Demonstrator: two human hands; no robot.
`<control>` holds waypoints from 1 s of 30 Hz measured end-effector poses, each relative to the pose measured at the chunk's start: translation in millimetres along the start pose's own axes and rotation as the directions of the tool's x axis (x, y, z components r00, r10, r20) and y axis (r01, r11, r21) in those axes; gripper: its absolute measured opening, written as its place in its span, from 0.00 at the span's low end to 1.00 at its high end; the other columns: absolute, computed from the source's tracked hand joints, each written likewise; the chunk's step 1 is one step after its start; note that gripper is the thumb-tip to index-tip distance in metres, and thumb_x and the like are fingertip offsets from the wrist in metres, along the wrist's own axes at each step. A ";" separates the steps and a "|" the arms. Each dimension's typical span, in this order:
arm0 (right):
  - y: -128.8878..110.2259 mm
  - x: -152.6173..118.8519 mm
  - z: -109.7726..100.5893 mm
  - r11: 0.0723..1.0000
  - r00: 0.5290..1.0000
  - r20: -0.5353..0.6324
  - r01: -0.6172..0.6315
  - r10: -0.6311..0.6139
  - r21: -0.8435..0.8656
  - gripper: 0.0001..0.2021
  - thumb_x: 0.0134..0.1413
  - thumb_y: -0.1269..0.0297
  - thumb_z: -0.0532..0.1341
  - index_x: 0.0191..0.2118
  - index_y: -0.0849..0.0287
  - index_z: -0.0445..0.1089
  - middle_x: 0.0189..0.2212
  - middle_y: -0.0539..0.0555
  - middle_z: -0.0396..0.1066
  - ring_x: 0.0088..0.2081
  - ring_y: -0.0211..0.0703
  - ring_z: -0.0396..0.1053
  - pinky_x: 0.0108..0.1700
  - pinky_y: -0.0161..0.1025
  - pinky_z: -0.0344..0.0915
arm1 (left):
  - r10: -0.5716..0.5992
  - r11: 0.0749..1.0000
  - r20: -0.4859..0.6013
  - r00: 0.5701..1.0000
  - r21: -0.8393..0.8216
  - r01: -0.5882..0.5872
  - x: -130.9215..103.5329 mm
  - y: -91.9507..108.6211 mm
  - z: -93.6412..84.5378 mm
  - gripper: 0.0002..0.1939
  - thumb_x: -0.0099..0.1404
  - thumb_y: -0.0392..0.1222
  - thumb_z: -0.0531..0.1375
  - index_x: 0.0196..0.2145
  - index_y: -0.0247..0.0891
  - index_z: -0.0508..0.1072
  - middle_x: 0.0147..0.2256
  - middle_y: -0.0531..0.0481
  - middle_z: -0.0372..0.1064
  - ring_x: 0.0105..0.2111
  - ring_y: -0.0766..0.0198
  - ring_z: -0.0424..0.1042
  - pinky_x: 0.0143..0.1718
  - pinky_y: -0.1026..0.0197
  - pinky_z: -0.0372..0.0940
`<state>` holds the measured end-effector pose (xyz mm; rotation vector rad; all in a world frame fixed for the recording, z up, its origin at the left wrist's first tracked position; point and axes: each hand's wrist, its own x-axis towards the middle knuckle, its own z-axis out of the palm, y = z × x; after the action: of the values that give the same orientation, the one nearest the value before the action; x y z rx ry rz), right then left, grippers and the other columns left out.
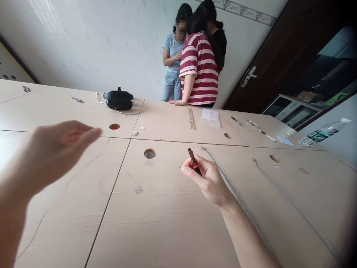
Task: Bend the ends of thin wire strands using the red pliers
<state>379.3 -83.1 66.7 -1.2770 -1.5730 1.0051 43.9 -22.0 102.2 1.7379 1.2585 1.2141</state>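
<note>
My right hand (208,178) is closed around a small tool with red-and-black handles (196,166), its dark metal tip pointing up and away, above the middle of the wooden table (156,223). To the left, my left hand (61,149) is raised over the table, thumb and fingertips pinched together; anything between them is too small to make out. A bundle of thin grey cords (234,190) lies just right of my right hand, its metal ends near the table seam. A second cord bundle (287,193) is farther right.
Along the far side lie a black headset (118,99) with a white cable, a ruler (192,119), a plastic bag (211,117), a pen (236,121) and a plastic bottle (320,134). Several round holes pierce the tabletop. Three people stand behind it, one hand (177,102) resting on its edge.
</note>
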 end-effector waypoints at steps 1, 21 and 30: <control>-1.3 -0.5 0.4 1.000 1.000 0.007 0.001 -0.001 0.010 0.11 0.59 0.59 0.60 0.28 0.56 0.64 0.24 0.47 0.57 0.26 0.37 0.53 0.27 0.36 0.52 | -0.012 0.993 -0.094 0.995 0.114 0.023 -1.4 13.9 21.3 0.05 0.64 0.43 0.64 0.37 0.47 0.81 0.31 0.67 0.79 0.34 0.67 0.79 0.22 0.79 0.61; -8.6 -5.6 -3.0 1.000 0.999 -0.050 0.013 -0.013 0.002 0.14 0.59 0.55 0.60 0.27 0.56 0.64 0.22 0.46 0.54 0.23 0.35 0.49 0.24 0.35 0.51 | 0.132 0.697 0.987 0.087 -0.155 0.700 -46.2 33.5 131.3 0.30 0.55 0.69 0.61 0.23 0.35 0.78 0.11 0.49 0.63 0.08 0.70 0.48 0.10 0.63 0.42; -4.7 -5.5 2.3 0.998 0.992 -0.108 0.067 -0.067 0.003 0.12 0.60 0.56 0.60 0.28 0.56 0.65 0.22 0.46 0.57 0.26 0.37 0.53 0.29 0.36 0.54 | -0.114 0.403 0.315 0.942 -0.852 0.334 -20.7 87.3 111.2 0.23 0.72 0.51 0.47 0.27 0.43 0.76 0.18 0.53 0.70 0.16 0.68 0.69 0.17 0.68 0.65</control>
<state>376.4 -89.4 69.8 -1.2449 -1.5183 0.8845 174.9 -68.6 135.0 0.7905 0.4594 1.1571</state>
